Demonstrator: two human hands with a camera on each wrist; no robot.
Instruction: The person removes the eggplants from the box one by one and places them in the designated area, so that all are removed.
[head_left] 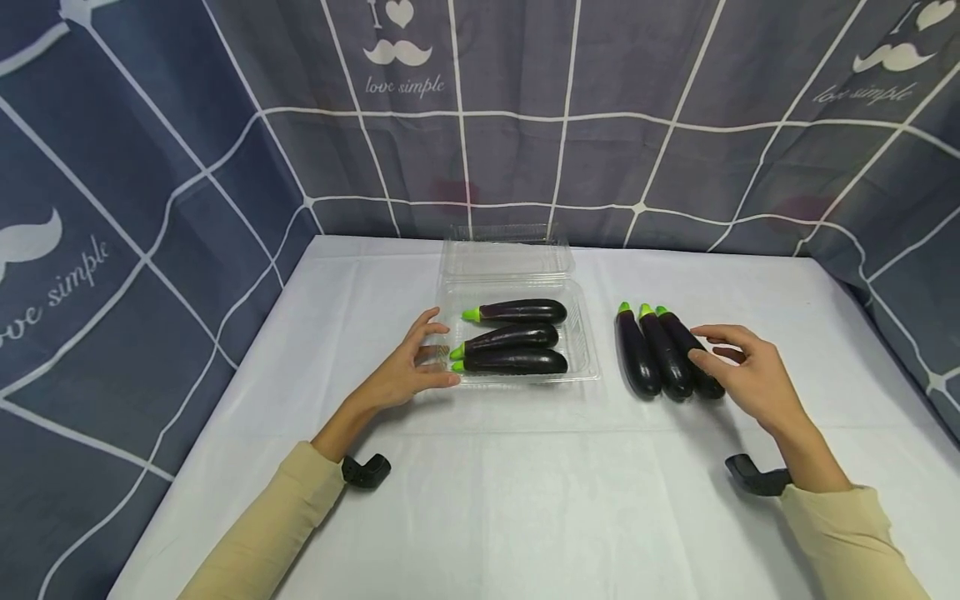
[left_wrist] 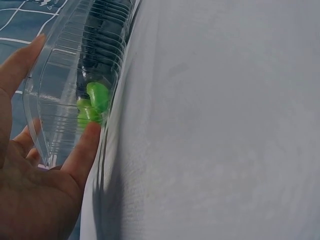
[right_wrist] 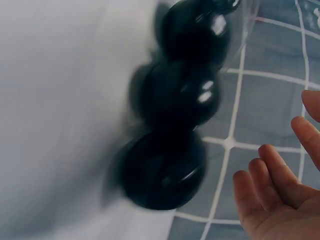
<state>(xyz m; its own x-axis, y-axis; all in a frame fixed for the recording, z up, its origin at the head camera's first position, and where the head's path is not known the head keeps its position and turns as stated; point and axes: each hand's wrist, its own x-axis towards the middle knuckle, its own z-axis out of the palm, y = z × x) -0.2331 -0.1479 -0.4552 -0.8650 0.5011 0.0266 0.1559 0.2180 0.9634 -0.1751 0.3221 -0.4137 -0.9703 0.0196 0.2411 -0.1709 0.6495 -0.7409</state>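
Observation:
Three dark purple eggplants (head_left: 522, 312) with bright green stem ends lie crosswise in a clear plastic clamshell container (head_left: 587, 337). Its lid (head_left: 506, 260) is folded back behind it. My left hand (head_left: 401, 371) rests at the container's left side, thumb at the front corner and fingers spread along the rim; the left wrist view shows the thumb (left_wrist: 86, 152) against the clear wall. Right of the container, three more eggplants (head_left: 663, 350) lie side by side on the cloth. My right hand (head_left: 753, 375) hovers beside the rightmost one, fingers loosely bent, holding nothing.
A white cloth (head_left: 517, 492) covers the table. Dark grey-blue curtains (head_left: 510, 158) with white grid lines stand behind it and along both sides. Black wrist mounts (head_left: 366, 472) sit on both forearms.

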